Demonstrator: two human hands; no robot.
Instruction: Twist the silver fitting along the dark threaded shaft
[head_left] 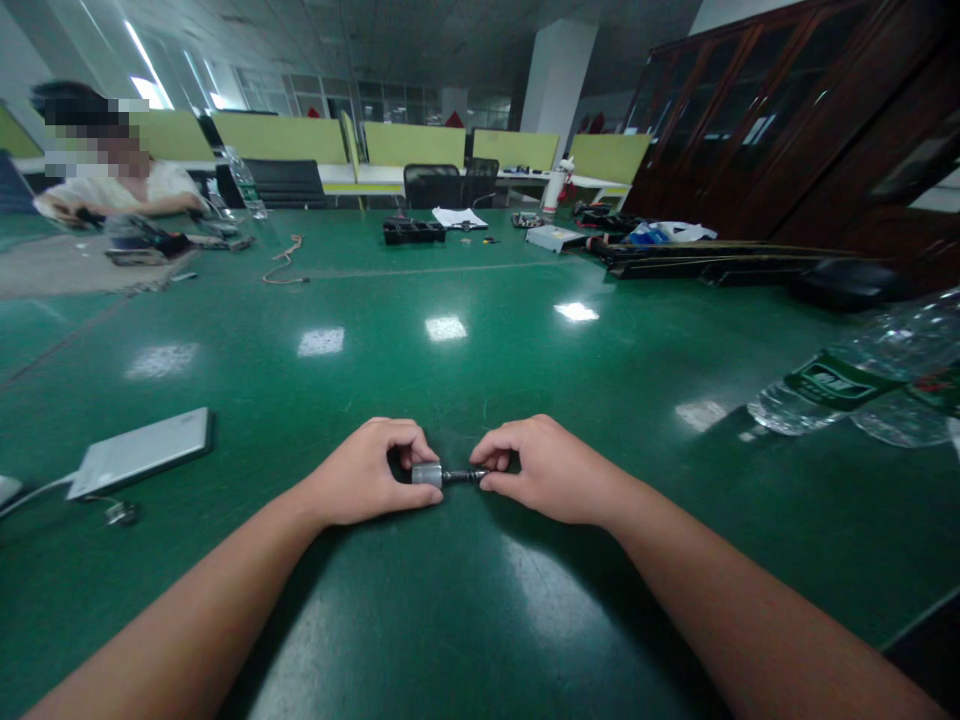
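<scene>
Between my hands, just above or on the green table [480,370], is a small metal part: a grey cylinder [427,474] with a thin dark rod [459,477] that looks wound with a spring. My left hand [375,472] pinches the cylinder between thumb and fingers. On the other side my right hand [536,465] closes thumb and fingertips on the rod's far end. The rod lies level, in line with the cylinder. Whether the two are joined inside the cylinder is hidden.
A pale power bank [142,452] with a white cable lies left. Clear plastic bottles [832,385] are at the right. Farther back are a black tray [414,232], papers [459,219], a cord [283,262] and dark long strips [705,262]. Another person [120,170] sits far left.
</scene>
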